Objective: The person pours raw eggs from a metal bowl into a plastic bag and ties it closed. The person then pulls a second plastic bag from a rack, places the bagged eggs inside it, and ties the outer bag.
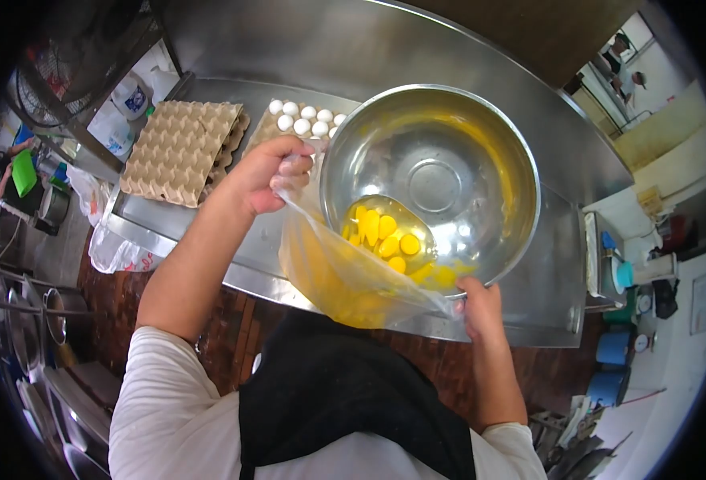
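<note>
A clear plastic bag (329, 272) with yellow egg liquid inside hangs at the near side of a large steel bowl (434, 182). My left hand (277, 172) is closed on the bag's upper left edge. At the bowl's near right rim, my right hand (479, 306) pinches the bag's other corner against the rim. The bowl is tilted towards me, and egg yolks (381, 232) in clear egg white lie at its lower left side, by the bag's mouth. Yellow residue streaks the bowl's right inner wall.
White eggs (301, 126) sit in a carton tray behind my left hand. Stacked empty egg trays (179, 152) lie at the left of the steel counter (549, 264). A raised metal backsplash runs behind. Plastic bags (121, 252) hang at the counter's left end.
</note>
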{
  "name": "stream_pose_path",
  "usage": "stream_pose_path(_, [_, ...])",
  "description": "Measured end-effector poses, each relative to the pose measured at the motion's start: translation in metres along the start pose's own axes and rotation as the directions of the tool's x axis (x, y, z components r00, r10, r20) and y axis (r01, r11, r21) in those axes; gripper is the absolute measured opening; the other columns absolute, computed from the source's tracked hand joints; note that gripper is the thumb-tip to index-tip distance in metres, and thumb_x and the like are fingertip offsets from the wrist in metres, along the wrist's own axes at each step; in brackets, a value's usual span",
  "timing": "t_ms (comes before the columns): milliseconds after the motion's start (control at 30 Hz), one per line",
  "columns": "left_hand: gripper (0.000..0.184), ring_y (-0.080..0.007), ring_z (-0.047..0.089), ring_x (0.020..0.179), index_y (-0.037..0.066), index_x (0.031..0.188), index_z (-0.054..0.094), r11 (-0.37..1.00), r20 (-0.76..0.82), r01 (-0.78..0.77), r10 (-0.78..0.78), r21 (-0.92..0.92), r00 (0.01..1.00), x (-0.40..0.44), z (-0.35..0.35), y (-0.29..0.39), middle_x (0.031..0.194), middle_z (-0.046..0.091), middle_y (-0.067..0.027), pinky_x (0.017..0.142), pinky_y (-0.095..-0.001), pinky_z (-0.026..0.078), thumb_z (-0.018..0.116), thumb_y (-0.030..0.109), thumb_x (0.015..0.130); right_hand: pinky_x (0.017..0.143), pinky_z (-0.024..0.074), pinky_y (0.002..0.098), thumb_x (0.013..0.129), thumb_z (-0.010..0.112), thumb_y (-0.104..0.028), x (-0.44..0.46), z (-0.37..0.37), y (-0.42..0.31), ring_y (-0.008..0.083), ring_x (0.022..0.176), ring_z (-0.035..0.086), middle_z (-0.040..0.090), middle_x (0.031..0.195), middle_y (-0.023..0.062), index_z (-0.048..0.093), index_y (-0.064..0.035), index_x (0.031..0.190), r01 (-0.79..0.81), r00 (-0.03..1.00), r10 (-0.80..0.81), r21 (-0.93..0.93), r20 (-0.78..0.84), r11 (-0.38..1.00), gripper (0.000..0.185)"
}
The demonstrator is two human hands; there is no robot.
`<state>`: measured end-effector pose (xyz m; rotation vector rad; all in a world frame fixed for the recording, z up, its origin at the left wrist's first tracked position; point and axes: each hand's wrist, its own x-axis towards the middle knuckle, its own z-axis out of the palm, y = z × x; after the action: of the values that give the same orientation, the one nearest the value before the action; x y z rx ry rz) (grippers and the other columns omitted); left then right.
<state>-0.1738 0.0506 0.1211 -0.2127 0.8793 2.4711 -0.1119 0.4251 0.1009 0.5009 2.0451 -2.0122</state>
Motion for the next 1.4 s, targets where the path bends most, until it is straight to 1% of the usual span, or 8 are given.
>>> stream_pose_path(300, [0.023, -0.0044, 0.031, 0.036, 0.004, 0.109, 0.052, 1.000, 0.030, -0.009, 0.008, 0.022, 1.000, 0.001, -0.001, 0.000, 0.050, 0.040, 0.0068, 0.031, -0.0183, 0.025, 0.046, 0.011, 0.087, 0.038, 0.0359, 0.0228, 0.078, 0.054, -0.004, -0.001, 0.001, 0.002, 0.0106, 0.052, 0.052, 0.061, 0.080, 0.0064, 0.060, 0.0043, 0.098, 0.004, 1.000, -0.003, 0.029, -0.030, 1.000, 0.023])
stream_pose_path(400, [0.032, -0.0045, 0.031, 0.036, -0.001, 0.116, 0.050, 0.999, 0.007, -0.031, 0.031, 0.033, 0.999, 0.000, 0.002, 0.000, 0.051, 0.039, 0.0057, 0.032, -0.0183, 0.028, 0.045, 0.010, 0.087, 0.038, 0.0359, 0.0227, 0.078, 0.054, -0.004, -0.001, 0.001, 0.002, 0.0108, 0.053, 0.052, 0.061, 0.081, 0.0069, 0.060, 0.0045, 0.099, 0.004, 1.000, -0.003, 0.030, -0.025, 1.000, 0.024])
stream_pose_path(700, [0.036, -0.0043, 0.032, 0.036, -0.002, 0.120, 0.049, 0.998, 0.009, -0.025, 0.024, 0.053, 1.000, 0.003, 0.000, -0.001, 0.052, 0.039, 0.0058, 0.032, -0.0177, 0.028, 0.044, 0.010, 0.087, 0.038, 0.0362, 0.0232, 0.078, 0.054, -0.005, 0.000, 0.000, 0.004, 0.0114, 0.056, 0.054, 0.061, 0.083, 0.0076, 0.059, 0.0052, 0.101, -0.007, 0.999, 0.008, 0.018, -0.039, 1.000, 0.026])
stream_pose_path(800, [0.026, -0.0038, 0.030, 0.037, 0.003, 0.111, 0.052, 0.998, 0.015, -0.006, 0.005, 0.062, 1.000, 0.003, 0.002, 0.000, 0.052, 0.040, 0.0068, 0.032, -0.0183, 0.024, 0.048, 0.011, 0.087, 0.038, 0.0364, 0.0234, 0.078, 0.054, -0.005, 0.001, -0.001, 0.007, 0.0117, 0.056, 0.054, 0.061, 0.083, 0.0074, 0.059, 0.0049, 0.101, -0.003, 0.998, 0.004, 0.020, -0.057, 1.000, 0.026])
stream_pose_path(900, [0.027, -0.0037, 0.030, 0.037, 0.003, 0.112, 0.052, 0.998, 0.011, -0.007, 0.006, 0.059, 1.000, 0.003, 0.002, -0.001, 0.052, 0.040, 0.0068, 0.032, -0.0183, 0.024, 0.047, 0.011, 0.087, 0.038, 0.0364, 0.0234, 0.078, 0.054, -0.005, 0.000, -0.001, 0.007, 0.0119, 0.057, 0.054, 0.061, 0.083, 0.0074, 0.059, 0.0046, 0.102, 0.008, 0.998, -0.006, 0.026, -0.062, 1.000, 0.026])
stream_pose_path(1000, [0.037, -0.0043, 0.032, 0.036, -0.003, 0.122, 0.048, 0.997, 0.011, -0.025, 0.024, 0.073, 1.000, 0.001, 0.007, -0.001, 0.051, 0.038, 0.0058, 0.033, -0.0178, 0.029, 0.044, 0.010, 0.087, 0.038, 0.0363, 0.0233, 0.078, 0.054, -0.005, -0.002, -0.001, 0.005, 0.0119, 0.058, 0.054, 0.061, 0.084, 0.0076, 0.059, 0.0044, 0.102, 0.021, 0.998, -0.019, 0.037, -0.057, 0.999, 0.026])
stream_pose_path(1300, [0.042, -0.0042, 0.034, 0.035, -0.005, 0.125, 0.046, 0.997, 0.044, -0.045, 0.043, 0.056, 0.998, 0.000, -0.001, -0.003, 0.051, 0.040, 0.0059, 0.034, -0.0177, 0.030, 0.044, 0.010, 0.086, 0.039, 0.0363, 0.0230, 0.078, 0.055, -0.004, -0.007, 0.003, 0.004, 0.0117, 0.058, 0.054, 0.061, 0.085, 0.0074, 0.058, 0.0043, 0.102, 0.042, 0.996, -0.035, 0.083, -0.081, 0.996, 0.026])
stream_pose_path(1400, [0.035, -0.0043, 0.030, 0.038, 0.000, 0.119, 0.051, 0.997, 0.047, -0.029, 0.026, 0.069, 0.999, -0.003, 0.001, -0.001, 0.053, 0.037, 0.0071, 0.035, -0.0192, 0.026, 0.047, 0.011, 0.086, 0.038, 0.0361, 0.0231, 0.078, 0.055, -0.004, -0.009, 0.004, 0.003, 0.0114, 0.057, 0.053, 0.061, 0.085, 0.0071, 0.058, 0.0039, 0.102, 0.045, 0.996, -0.038, 0.080, -0.081, 0.996, 0.025])
